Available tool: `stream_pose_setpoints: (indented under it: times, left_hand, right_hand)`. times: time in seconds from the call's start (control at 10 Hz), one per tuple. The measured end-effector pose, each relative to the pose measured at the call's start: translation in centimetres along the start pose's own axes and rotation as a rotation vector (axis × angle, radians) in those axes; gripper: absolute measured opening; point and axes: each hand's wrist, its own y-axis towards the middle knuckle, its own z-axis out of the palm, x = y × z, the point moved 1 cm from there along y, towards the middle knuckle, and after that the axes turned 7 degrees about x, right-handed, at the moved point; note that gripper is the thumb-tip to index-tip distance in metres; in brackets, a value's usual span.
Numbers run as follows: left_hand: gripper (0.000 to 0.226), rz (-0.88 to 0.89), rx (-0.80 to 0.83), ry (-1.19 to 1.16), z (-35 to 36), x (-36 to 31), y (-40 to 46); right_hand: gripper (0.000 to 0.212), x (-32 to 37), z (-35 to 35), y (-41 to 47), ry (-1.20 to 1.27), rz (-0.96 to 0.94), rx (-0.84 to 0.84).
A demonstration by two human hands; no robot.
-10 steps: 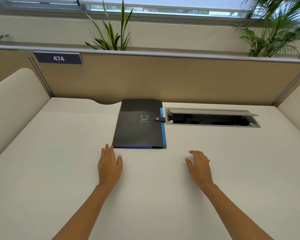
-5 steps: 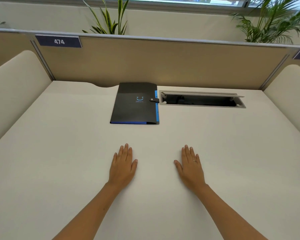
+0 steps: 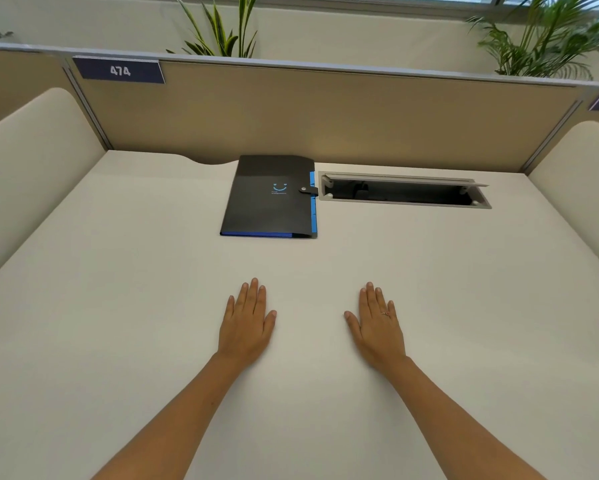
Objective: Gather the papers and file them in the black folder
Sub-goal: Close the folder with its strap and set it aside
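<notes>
1. Resting palm-down on the white desk (image 3: pixel 118 306), the left hand (image 3: pixel 246 327) lies flat with fingers extended, holding nothing.
2. Beside it, well apart, the right hand (image 3: pixel 377 330) lies equally flat and empty, a ring (image 3: pixel 385 313) on one finger.
3. Farther back, the black folder (image 3: pixel 270 197) lies closed, its strap snapped, blue edges showing along its near and right sides.
4. Just right of it, a cable hatch (image 3: pixel 403 190) stands open.
5. Beyond, a tan partition (image 3: pixel 325 116) carries a "474" label (image 3: pixel 119 70).
</notes>
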Motion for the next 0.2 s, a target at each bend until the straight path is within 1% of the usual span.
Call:
stream_pose_setpoints:
  times: [0.1,0.2]
  left_hand:
    - [0.061,0.014,-0.014,0.000,-0.4,0.0,0.5]
    - [0.065,0.023,-0.062,0.001,-1.6,-0.3,1.8]
  right_hand:
    - [0.067,0.2,-0.3,0.0,0.039,-0.023,-0.032]
    - [0.066,0.3,-1.3,0.8,0.056,-0.037,-0.089]
